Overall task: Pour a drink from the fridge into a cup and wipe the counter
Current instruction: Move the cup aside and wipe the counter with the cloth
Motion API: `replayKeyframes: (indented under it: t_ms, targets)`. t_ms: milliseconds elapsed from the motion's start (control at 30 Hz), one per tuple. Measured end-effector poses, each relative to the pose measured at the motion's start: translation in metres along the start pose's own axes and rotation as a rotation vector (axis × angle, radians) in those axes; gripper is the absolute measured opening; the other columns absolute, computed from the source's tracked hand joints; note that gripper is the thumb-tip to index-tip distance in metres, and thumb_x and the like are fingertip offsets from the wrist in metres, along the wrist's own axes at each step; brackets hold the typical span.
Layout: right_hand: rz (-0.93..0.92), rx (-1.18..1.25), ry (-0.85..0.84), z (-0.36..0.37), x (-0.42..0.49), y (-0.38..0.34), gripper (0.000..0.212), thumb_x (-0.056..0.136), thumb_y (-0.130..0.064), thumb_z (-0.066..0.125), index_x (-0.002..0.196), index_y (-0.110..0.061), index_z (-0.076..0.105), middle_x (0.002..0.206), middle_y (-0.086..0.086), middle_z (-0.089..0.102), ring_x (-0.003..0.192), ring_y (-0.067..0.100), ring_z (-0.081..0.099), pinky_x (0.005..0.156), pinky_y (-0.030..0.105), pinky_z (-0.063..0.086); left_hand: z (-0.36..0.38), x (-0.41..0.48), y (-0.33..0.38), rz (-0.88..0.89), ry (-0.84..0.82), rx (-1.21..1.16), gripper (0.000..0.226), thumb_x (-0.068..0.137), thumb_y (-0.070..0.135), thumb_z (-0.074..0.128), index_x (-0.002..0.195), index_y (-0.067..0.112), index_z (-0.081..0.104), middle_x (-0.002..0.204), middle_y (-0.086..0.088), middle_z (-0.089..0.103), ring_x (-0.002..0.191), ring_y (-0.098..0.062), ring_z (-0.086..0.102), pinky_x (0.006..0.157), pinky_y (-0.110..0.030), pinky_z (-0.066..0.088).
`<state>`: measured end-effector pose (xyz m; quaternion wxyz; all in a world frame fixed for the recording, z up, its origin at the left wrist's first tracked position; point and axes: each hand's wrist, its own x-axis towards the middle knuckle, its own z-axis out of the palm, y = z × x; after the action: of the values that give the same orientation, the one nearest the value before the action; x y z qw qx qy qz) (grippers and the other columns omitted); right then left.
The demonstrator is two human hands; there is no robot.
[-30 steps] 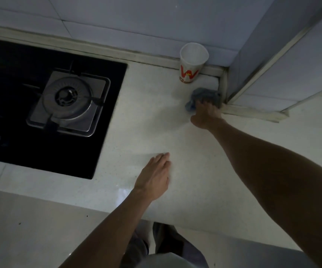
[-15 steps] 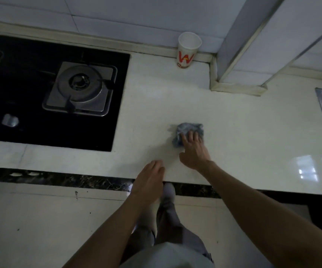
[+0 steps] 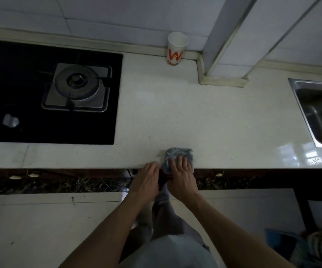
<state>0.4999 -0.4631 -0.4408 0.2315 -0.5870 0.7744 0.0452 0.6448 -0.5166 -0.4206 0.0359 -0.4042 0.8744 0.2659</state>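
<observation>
A grey-blue cloth (image 3: 178,154) lies at the front edge of the white counter (image 3: 175,117). My right hand (image 3: 182,177) presses flat on the cloth, fingers spread over it. My left hand (image 3: 146,180) sits just left of it at the counter's edge, fingers curled down beside the cloth; what it holds is hidden. A white paper cup (image 3: 176,48) with a red W stands upright at the back wall, far from both hands.
A black gas hob (image 3: 49,93) with a burner fills the counter's left. A steel sink (image 3: 320,111) is set in at the right. A tiled wall column (image 3: 224,55) juts out behind, right of the cup. White floor lies below.
My right hand has dragged the cloth from beside the cup at the back corner to the counter's front edge. My left hand slid back to the edge beside it.
</observation>
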Motion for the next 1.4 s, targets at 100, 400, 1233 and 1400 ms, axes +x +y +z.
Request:
replayKeyframes:
  t_ms: [100,400,1233,1400]
  targets:
    - [-0.021,-0.017,0.008,-0.002,0.001,0.004,0.08,0.087,-0.033,0.049,0.155,-0.013,0.013,0.16,0.024,0.008,0.149,0.04,0.002,0.112,0.037,-0.014,-0.005,0.006,0.0,0.015,-0.038,0.019,0.039,0.088,0.014,0.049,0.127,0.011,0.049,0.137,-0.005,0.045,0.125,-0.02,0.041,0.106,-0.031,0.037]
    - [-0.056,-0.053,0.025,-0.015,0.02,0.014,0.073,0.093,-0.043,0.034,0.156,-0.017,0.008,0.161,0.016,0.0,0.149,0.035,-0.005,0.11,0.035,-0.017,-0.015,0.032,-0.006,-0.04,-0.032,0.064,0.032,0.091,0.014,0.048,0.123,0.014,0.051,0.127,-0.002,0.049,0.116,-0.018,0.044,0.096,-0.029,0.039]
    - [-0.068,-0.112,0.011,-0.168,0.352,0.036,0.071,0.082,-0.025,0.058,0.147,-0.014,0.031,0.145,0.021,0.037,0.132,0.04,0.035,0.111,0.046,0.034,-0.07,0.187,-0.037,-0.222,-0.076,0.134,0.048,0.094,0.02,0.044,0.141,0.013,0.041,0.158,-0.009,0.022,0.145,-0.028,0.022,0.116,-0.051,0.024]
    - [-0.069,-0.071,0.021,-0.179,0.378,0.033,0.068,0.083,-0.021,0.057,0.146,-0.009,0.034,0.139,0.023,0.043,0.125,0.041,0.041,0.103,0.043,0.043,-0.072,0.19,-0.038,-0.232,-0.143,0.108,0.053,0.098,0.022,0.041,0.149,0.012,0.033,0.162,-0.009,0.014,0.148,-0.029,0.015,0.12,-0.052,0.019]
